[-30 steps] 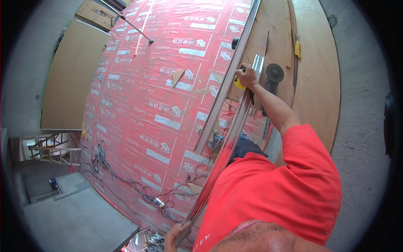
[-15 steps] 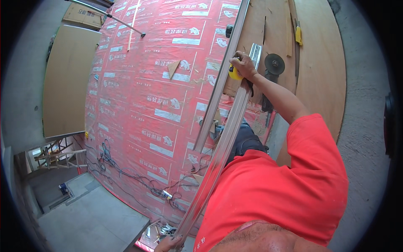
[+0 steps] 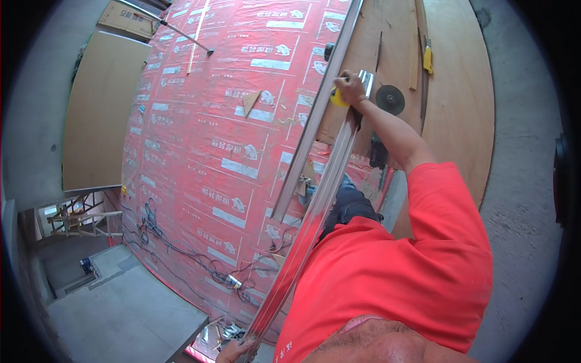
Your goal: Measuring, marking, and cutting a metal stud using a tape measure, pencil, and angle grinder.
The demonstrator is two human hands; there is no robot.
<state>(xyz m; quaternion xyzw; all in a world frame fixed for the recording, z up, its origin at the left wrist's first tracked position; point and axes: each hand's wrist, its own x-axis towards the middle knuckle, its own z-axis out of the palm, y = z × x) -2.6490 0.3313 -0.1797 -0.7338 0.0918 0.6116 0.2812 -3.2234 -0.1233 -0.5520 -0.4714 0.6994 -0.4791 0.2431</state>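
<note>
Gripping a yellow tape measure (image 3: pixel 336 97), the right hand (image 3: pixel 351 88) is sitting at the upper end of a long metal profile (image 3: pixel 328 181), which is slanting down along the left side of the red shirt (image 3: pixel 387 260). The left hand (image 3: pixel 233 350), partly cut off, is clasping its lower part. A grinder (image 3: pixel 390 100) with a black disc is lying just right of the right hand

Red floor sheeting (image 3: pixel 200 163) bearing cables (image 3: pixel 149 220), triangular offcut (image 3: pixel 250 103); plywood (image 3: pixel 396 36) bearing grinder (image 3: pixel 390 100), yellow-handled tool (image 3: pixel 428 59)
</note>
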